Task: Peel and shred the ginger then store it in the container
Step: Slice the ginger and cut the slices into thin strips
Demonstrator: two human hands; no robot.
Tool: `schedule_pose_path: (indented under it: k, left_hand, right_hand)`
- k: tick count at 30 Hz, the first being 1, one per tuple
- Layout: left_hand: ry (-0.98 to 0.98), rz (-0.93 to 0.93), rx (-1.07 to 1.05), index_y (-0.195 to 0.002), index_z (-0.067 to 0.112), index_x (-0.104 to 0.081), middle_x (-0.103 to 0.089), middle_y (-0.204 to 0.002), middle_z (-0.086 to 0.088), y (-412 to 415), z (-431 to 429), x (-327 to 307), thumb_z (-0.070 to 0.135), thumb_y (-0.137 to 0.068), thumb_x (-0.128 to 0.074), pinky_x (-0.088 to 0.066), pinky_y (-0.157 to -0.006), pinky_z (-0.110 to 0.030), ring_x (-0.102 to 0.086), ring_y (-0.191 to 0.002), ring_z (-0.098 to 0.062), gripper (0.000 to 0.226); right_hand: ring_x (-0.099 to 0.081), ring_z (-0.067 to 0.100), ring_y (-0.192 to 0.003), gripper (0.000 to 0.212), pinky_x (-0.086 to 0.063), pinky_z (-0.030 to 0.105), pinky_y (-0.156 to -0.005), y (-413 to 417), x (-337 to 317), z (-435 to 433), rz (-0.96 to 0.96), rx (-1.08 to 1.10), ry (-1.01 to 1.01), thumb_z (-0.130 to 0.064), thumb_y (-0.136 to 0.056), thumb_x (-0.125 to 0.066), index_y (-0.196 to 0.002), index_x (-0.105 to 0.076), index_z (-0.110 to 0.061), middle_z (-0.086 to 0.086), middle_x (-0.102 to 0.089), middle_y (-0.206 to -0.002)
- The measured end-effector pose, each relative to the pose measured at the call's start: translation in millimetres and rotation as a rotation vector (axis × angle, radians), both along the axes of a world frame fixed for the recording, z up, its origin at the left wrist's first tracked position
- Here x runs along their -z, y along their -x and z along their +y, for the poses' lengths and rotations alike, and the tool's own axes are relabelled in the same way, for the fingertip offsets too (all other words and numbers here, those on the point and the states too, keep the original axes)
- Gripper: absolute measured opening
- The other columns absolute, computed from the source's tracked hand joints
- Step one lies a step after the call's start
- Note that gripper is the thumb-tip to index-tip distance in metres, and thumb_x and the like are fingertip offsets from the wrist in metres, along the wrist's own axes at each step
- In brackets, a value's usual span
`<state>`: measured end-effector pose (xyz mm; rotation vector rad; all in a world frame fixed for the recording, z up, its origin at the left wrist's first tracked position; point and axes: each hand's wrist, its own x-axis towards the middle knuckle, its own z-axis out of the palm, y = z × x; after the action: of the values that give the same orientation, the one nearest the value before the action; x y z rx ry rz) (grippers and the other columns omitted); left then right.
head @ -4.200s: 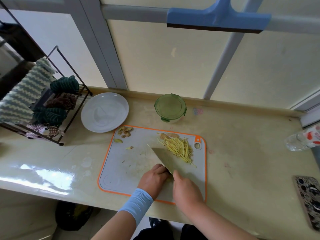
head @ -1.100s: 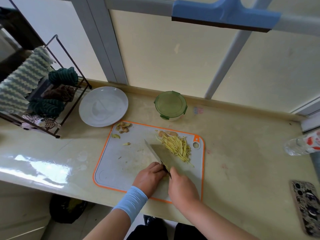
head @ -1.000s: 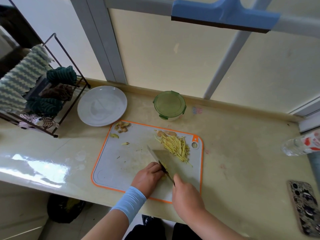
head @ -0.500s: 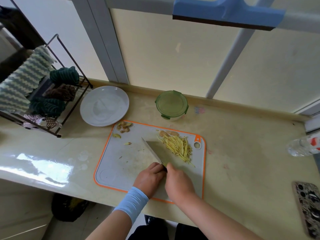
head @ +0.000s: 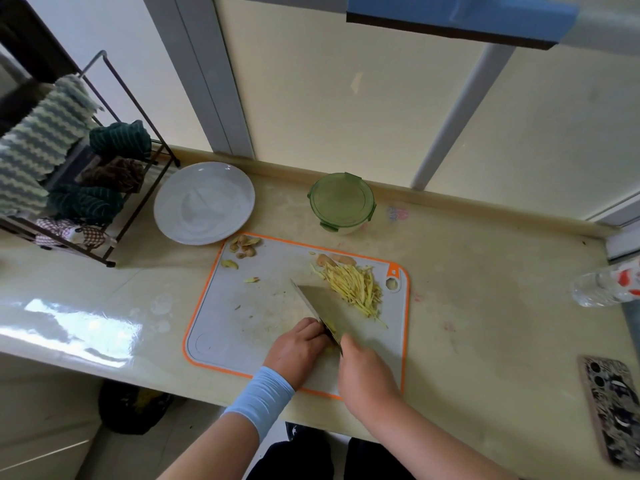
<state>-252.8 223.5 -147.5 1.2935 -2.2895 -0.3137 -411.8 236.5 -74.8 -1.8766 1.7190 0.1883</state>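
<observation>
A grey cutting board (head: 242, 323) with an orange rim lies on the counter. On its far right part sits a pile of yellow ginger shreds (head: 356, 289), with two unshredded ginger slices (head: 334, 259) behind it. Ginger peels (head: 244, 245) lie at the far left corner. My right hand (head: 367, 372) grips the handle of a cleaver (head: 318, 306), blade down on the board. My left hand (head: 298, 351), fingers curled, holds a small ginger piece (head: 330, 329) against the blade; most of that piece is hidden. A green-lidded round container (head: 341, 202), closed, stands behind the board.
A white plate (head: 204, 202) sits left of the container. A wire rack (head: 114, 209) with cloths stands at the far left. A water bottle (head: 606, 289) lies at the right edge, and a phone (head: 613, 407) rests near the front right. The counter's front edge is just below my wrists.
The cleaver has been going up and down beside my left fingers, with my right hand shifting slightly forward and back. The shred pile and the other things stay in place.
</observation>
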Motion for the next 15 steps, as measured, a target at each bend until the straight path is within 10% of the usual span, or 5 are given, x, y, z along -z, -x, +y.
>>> schedule_pose_path:
  k: [5,15]
  left_hand:
    - [-0.013,-0.024,-0.017,-0.085,0.015,-0.075,-0.065,-0.088,0.0,0.8,0.5,-4.0,0.011,-0.08,-0.051,-0.053,-0.063,-0.023,-0.052,-0.092,-0.014,0.025]
    - [-0.045,0.001,-0.026,-0.096,0.017,-0.076,-0.067,-0.098,0.001,-0.7,2.5,-1.5,0.012,-0.084,-0.055,-0.056,-0.064,-0.024,-0.055,-0.098,-0.014,0.025]
  right_hand:
    - [-0.063,0.035,-0.1,0.02,-0.038,0.034,-0.066,-18.3,-4.6,-22.3,-0.045,0.009,-0.01,-0.011,-0.097,-0.037,-0.115,-0.043,-0.019,0.013,-0.064,-0.104]
    - [-0.064,0.025,-0.1,0.044,-0.037,0.032,-0.067,19.8,-6.8,20.9,0.029,0.002,0.003,-0.021,-0.102,-0.034,-0.146,-0.031,-0.024,0.008,-0.066,-0.107]
